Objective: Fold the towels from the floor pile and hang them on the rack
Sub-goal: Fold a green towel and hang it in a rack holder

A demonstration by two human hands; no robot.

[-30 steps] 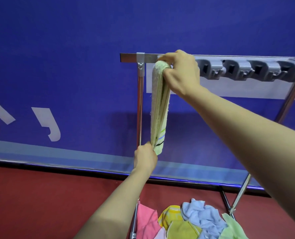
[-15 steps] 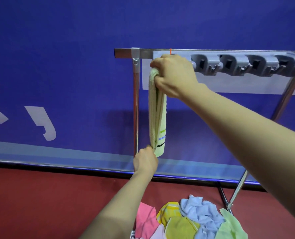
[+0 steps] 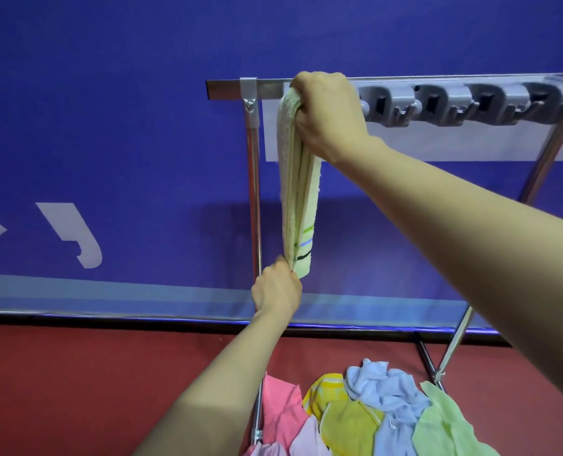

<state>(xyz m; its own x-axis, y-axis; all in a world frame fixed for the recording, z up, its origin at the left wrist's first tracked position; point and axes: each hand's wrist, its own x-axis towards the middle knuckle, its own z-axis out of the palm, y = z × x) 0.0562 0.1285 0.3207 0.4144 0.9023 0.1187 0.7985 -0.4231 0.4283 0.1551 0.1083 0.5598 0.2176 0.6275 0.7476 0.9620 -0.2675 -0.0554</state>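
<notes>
A blue banner [image 3: 109, 126] fills the background, with white marks [image 3: 73, 235] at about 9 o'clock of the view, and the red floor [image 3: 92, 383] runs below it. The metal rack [image 3: 227, 89] begins just left of centre: its top rail crosses toward 2 o'clock and its left upright post [image 3: 254, 192] drops straight down from it. The left hand [image 3: 277, 291], near the centre of the view, has its fingers curled and pinches the bottom edge of the folded pale green towel [image 3: 298, 199], which hangs straight down just to the 3 o'clock side of the post; coloured stripes mark its lower end. At 12 o'clock of the towel, the right hand [image 3: 329, 116] grips the folded top end, fingers wrapped around it right at the rail; the hand hides whether the towel already lies over the rail. To the hand's 3 o'clock, a row of grey clip holders [image 3: 438, 105] sits along the rail. The floor pile lies at about 5 o'clock of the view: a pink towel [image 3: 281, 409], a yellow towel [image 3: 349, 426], a light blue towel [image 3: 382, 386] and a green towel [image 3: 444, 429], crumpled against one another.
</notes>
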